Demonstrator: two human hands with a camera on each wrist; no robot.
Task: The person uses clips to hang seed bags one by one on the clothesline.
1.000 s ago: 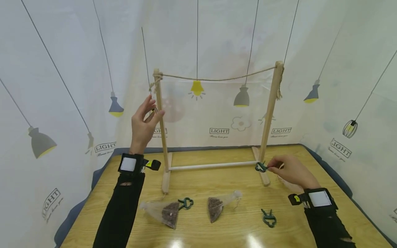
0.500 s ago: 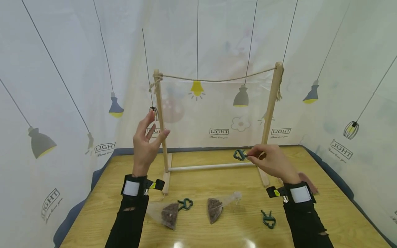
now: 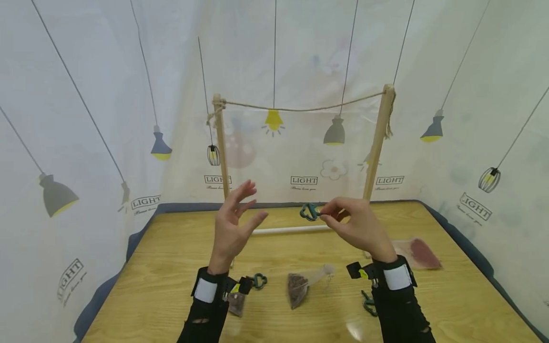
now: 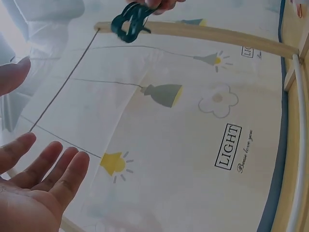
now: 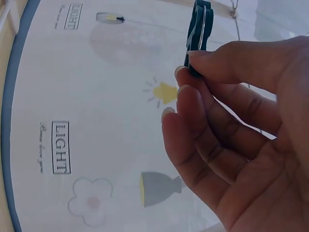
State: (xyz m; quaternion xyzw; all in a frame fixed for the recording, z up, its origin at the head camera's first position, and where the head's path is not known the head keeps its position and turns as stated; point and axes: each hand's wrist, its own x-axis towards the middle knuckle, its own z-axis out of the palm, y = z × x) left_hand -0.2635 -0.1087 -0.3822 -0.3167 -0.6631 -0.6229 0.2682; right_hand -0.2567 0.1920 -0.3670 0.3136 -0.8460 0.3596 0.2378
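Observation:
Between thumb and index finger, my right hand (image 3: 358, 224) pinches a dark green plant clip (image 3: 310, 211) by its handle end, above the white crossbar (image 3: 291, 229). The right wrist view shows the clip (image 5: 199, 29) upright in the fingertips, with a thin metal spring along it. My left hand (image 3: 233, 226) is raised to the left of the clip, fingers spread and holding nothing. Above both hands a twine line (image 3: 300, 110) sags between two wooden posts (image 3: 377, 138). In the left wrist view the left hand (image 4: 38, 183) has its fingers apart, with the clip (image 4: 131, 21) farther off.
A sheer pouch of dark bits (image 3: 297, 289) lies mid-table; another pouch (image 3: 237, 303) is partly behind the left wrist. Green clips lie at left (image 3: 259, 281) and beside the right sleeve (image 3: 369, 303). A pouch with pinkish contents (image 3: 424, 253) lies at right.
My right hand has carried the clip leftward from the right post and slightly up. My left hand has moved right and down, away from the left post. The pinkish pouch has come into view.

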